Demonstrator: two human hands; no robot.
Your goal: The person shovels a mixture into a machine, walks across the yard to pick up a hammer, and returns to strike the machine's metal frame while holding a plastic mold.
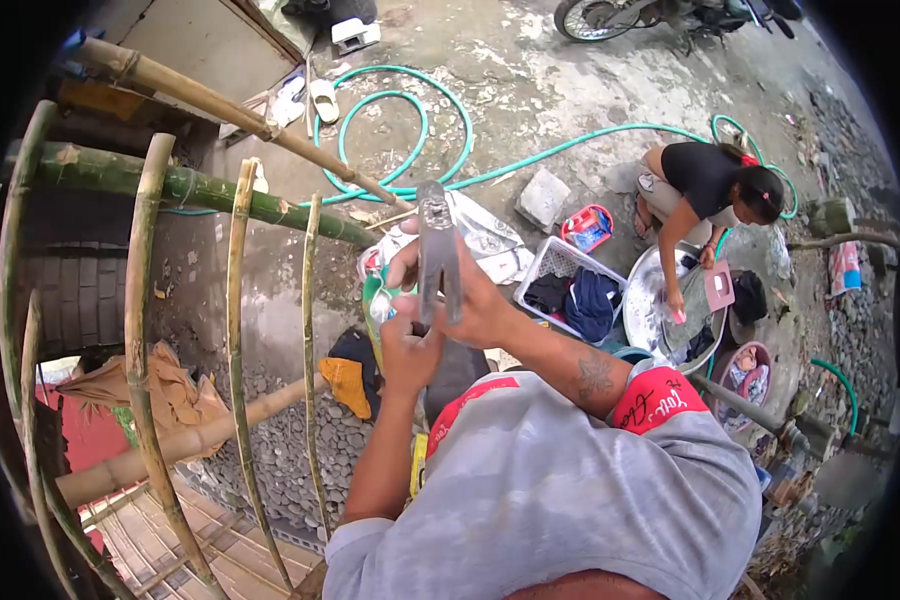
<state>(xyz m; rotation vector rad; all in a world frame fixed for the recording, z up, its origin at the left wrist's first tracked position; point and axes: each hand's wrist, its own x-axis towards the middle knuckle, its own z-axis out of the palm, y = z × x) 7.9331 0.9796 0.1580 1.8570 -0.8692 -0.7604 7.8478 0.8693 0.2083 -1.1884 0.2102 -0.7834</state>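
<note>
A grey metal claw hammer [437, 245] is upright in the middle of the view, its forked end pointing down. My right hand [478, 305], at the end of the tattooed forearm, is closed on it, partly hidden behind the metal. Just below and to the left, my left hand [410, 350] has its fingers pressed together close to the claw. Whatever those fingers pinch, if anything, is too small to name. Left of both hands stand upright bamboo slats [238, 330], crossed by a thick green bamboo pole [205, 187].
A person [705, 185] crouches at a metal basin [653, 300] on the right. Beside it sit a white crate [560, 258] of dark clothes and a concrete block [543, 197]. A green hose [570, 148] loops over the ground. A motorcycle [610, 18] stands behind.
</note>
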